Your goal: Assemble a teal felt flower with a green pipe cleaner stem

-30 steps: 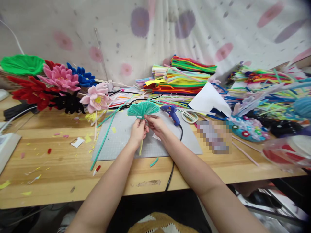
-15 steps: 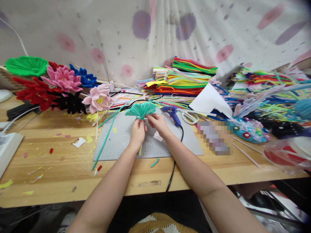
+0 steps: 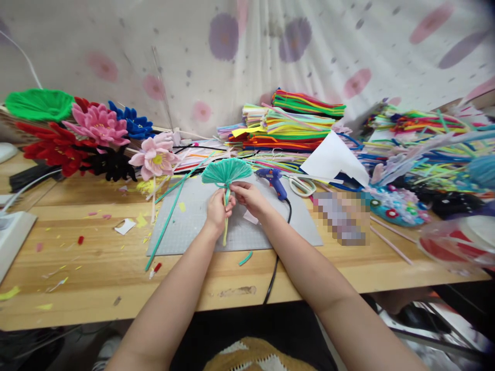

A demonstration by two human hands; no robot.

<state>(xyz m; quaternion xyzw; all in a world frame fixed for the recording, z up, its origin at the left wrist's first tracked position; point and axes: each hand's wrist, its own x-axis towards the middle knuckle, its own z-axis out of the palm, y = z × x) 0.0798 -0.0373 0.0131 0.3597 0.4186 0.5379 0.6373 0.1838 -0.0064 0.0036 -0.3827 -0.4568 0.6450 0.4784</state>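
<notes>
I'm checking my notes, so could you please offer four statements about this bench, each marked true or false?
The left hand holds the pale green stem below a fuzzy teal fan. True.
The blue plastic glue gun is in the right hand. False: the gun lies apart from both hands.
The right hand has its fingers at the fan's base. True.
The pale pink, yellow-centred flower is right of the fan. False: the flower is left of it.

Your left grip is wrapped around the pale green stem of a teal, fan-shaped, fuzzy flower; your right grip is at its base. To your right lies a blue plastic glue gun.
</notes>
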